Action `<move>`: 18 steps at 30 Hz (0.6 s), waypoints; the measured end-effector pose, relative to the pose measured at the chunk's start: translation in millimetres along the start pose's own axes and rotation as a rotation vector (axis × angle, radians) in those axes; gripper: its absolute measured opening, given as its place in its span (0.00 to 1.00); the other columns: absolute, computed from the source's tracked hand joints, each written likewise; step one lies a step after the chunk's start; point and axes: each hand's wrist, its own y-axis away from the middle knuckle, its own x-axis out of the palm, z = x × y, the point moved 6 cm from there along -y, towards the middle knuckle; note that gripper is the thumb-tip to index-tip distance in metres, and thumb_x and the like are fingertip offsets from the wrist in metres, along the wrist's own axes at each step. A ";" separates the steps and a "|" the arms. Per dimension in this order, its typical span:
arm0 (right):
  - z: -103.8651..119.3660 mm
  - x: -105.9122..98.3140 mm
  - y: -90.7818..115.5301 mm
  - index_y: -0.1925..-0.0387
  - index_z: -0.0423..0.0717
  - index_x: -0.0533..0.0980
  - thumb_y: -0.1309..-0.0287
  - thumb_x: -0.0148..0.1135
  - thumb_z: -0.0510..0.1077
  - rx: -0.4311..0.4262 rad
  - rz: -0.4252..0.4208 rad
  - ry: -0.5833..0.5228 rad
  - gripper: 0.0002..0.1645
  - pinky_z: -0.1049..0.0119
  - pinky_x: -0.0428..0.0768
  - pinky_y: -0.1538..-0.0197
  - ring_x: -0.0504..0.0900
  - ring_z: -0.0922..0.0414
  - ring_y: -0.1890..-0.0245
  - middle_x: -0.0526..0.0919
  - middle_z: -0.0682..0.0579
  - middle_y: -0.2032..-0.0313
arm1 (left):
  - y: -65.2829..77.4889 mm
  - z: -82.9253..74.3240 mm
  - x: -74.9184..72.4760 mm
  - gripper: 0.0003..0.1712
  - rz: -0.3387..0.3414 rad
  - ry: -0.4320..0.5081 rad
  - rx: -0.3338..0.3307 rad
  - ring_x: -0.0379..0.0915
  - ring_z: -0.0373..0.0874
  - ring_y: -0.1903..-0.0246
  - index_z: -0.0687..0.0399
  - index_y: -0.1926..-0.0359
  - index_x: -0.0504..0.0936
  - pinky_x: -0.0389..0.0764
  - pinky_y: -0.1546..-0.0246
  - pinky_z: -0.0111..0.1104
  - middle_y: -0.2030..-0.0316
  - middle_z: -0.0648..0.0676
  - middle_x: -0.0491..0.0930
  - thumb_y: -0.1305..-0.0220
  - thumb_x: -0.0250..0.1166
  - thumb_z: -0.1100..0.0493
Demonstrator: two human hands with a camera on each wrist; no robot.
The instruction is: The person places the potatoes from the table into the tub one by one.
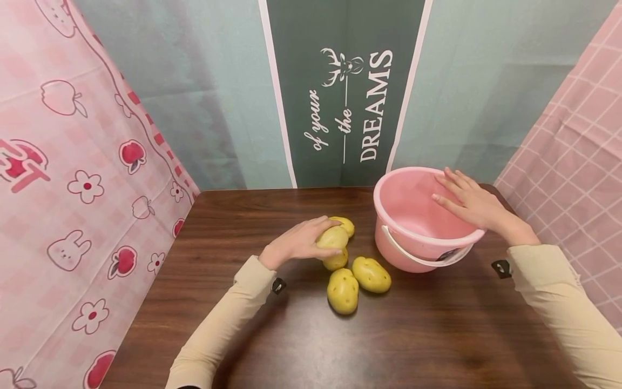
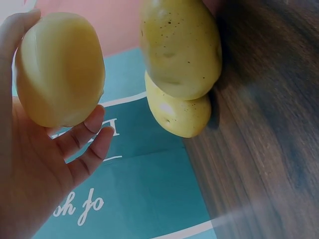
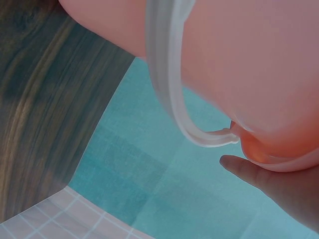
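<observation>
In the head view my left hand (image 1: 297,241) holds a yellow potato (image 1: 332,237) above the table, thumb on one side and fingers on the other. The left wrist view shows that potato (image 2: 62,69) against the palm side of the hand. Under and behind it sit two more potatoes, a nearer one (image 1: 336,261) and a farther one (image 1: 345,225), both partly hidden. Another pair, a left potato (image 1: 343,292) and a right potato (image 1: 371,275), lies closer to me. My right hand (image 1: 470,201) rests at the right rim of a pink bucket (image 1: 405,251), fingers extended over its opening.
The bucket's white handle (image 1: 413,254) hangs down its front side. Everything stands on a dark wooden table (image 1: 301,346). A teal curtain (image 1: 218,108) rises at the back, with pink patterned cloth (image 1: 107,227) on the left and pink grid cloth (image 1: 568,162) on the right.
</observation>
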 end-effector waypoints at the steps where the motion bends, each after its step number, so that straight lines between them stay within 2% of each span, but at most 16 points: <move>1: 0.4 0.0 -0.1 0.29 0.50 0.48 0.35 0.44 0.62 -0.001 0.000 0.003 0.40 0.33 0.53 0.42 0.39 0.43 0.29 0.41 0.45 0.28 | -0.4 -0.5 -0.6 0.39 0.000 0.000 -0.001 0.68 0.34 0.65 0.43 0.39 0.68 0.71 0.65 0.27 0.59 0.41 0.70 0.48 0.56 0.29; 18: 2.2 -2.1 0.5 0.29 0.49 0.50 0.36 0.44 0.61 -0.005 -0.017 -0.021 0.40 0.33 0.51 0.41 0.39 0.43 0.29 0.42 0.43 0.28 | -7.5 -8.3 -8.4 0.39 -0.017 0.019 0.030 0.69 0.34 0.63 0.47 0.39 0.69 0.71 0.62 0.27 0.58 0.42 0.71 0.46 0.57 0.30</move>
